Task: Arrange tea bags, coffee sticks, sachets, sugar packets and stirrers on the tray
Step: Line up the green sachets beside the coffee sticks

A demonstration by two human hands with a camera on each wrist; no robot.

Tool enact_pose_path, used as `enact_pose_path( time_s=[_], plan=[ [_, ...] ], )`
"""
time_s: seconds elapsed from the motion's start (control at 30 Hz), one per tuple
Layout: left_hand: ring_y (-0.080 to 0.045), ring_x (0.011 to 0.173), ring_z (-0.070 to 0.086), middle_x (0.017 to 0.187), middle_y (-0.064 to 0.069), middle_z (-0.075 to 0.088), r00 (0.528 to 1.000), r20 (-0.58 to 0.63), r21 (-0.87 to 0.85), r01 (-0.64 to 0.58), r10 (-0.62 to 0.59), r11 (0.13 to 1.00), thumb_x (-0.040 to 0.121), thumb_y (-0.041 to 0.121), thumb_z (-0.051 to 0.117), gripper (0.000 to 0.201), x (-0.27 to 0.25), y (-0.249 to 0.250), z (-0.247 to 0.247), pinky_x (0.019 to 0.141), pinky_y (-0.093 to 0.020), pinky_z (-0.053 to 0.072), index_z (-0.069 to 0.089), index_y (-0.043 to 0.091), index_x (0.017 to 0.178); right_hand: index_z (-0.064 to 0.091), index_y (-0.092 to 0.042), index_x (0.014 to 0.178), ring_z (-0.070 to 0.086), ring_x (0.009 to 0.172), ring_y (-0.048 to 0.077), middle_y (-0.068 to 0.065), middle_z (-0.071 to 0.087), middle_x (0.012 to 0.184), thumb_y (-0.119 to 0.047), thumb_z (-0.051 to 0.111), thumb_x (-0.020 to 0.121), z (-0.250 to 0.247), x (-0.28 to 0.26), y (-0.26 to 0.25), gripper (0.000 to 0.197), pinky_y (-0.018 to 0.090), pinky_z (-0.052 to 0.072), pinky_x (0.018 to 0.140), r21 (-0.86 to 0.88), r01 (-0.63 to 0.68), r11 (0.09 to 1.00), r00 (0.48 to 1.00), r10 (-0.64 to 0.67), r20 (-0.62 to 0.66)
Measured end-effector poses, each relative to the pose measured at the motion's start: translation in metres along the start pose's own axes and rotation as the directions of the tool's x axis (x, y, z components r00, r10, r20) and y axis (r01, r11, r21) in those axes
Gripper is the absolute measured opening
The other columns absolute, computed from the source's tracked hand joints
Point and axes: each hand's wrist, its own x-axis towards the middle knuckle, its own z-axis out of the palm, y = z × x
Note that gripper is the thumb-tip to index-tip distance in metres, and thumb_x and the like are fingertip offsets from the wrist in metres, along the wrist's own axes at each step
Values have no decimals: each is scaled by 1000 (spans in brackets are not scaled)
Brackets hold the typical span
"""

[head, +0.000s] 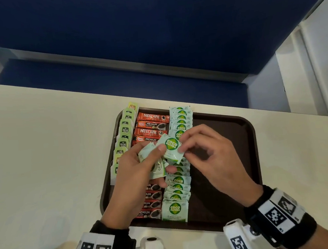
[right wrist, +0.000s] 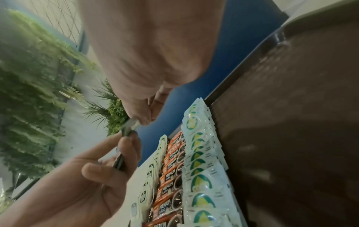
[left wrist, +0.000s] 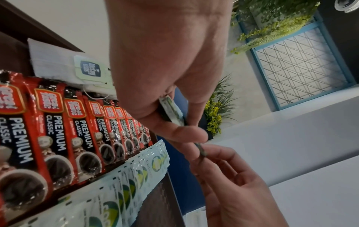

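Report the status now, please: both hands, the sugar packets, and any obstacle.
Left hand grips spare sugar packets. Right hand pinches top packet above the tray. Sugar row below; no obstacle visible.

Dark brown tray (head: 228,122) on a cream table (head: 42,145). On the tray: pale green tea-bag tags (head: 123,135) at left, red-and-black coffee sticks (head: 151,125) mid, white sugar packets (head: 180,119) with green-yellow logos right of those. Behind the tray, a deep blue bench (head: 151,36). Black-and-white square-patterned wristbands (head: 280,213).
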Motion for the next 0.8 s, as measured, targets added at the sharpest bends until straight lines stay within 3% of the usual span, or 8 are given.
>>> enact_pose_path(
  time_s=[0.1,0.17,0.23,0.37,0.53,0.73,0.8],
  plan=[
    [-28,69,78,105,-10,83,997,-44,48,-57,59,997,96,17,79,27,-1,0,2,40,-28,52,70,11,121,76,-14,103,70,115,21,-4,70,116,7,69,97,1,-2,3,23,31,60,93,84,-122,989,992,122,12],
    [-26,69,79,105,-6,84,995,-66,71,-76,81,995,95,17,79,27,-1,0,3,41,-28,54,70,13,120,72,-16,111,75,103,19,0,75,114,4,64,102,2,-2,1,23,32,62,85,279,-301,912,951,308,18],
    [-28,72,80,103,-4,84,993,-68,105,-87,94,991,95,17,80,25,-1,-2,3,42,-28,55,70,13,119,72,-18,116,75,92,19,3,79,109,-8,68,103,0,0,-2,17,29,60,76,358,-405,842,909,414,52],
    [-35,77,81,102,-7,84,995,-46,168,-77,86,983,94,19,81,23,0,-7,1,45,-31,59,73,14,115,78,-27,106,74,95,14,-6,79,101,-25,79,96,-10,7,6,10,26,59,78,124,-406,905,913,395,107],
    [-33,74,79,99,-13,81,988,-130,135,-68,85,988,100,22,75,19,1,-11,-8,46,-31,59,71,10,113,76,-29,103,73,96,7,-12,79,101,-21,74,100,-27,26,33,9,28,63,81,21,-411,912,908,411,-80],
    [-31,74,80,98,-12,81,987,-146,141,-53,74,989,100,18,74,17,1,-11,-11,46,-33,60,71,12,115,76,-30,101,70,93,7,-15,77,99,-19,74,101,-18,32,48,12,27,61,81,-68,-404,912,915,403,-23],
    [-31,74,81,98,-11,82,986,-149,141,-48,69,989,100,18,75,16,1,-11,-11,45,-32,60,71,13,114,77,-29,100,69,94,3,-17,76,96,-19,75,100,-13,31,48,10,20,55,83,-85,-386,919,922,385,-25]
  ],
)
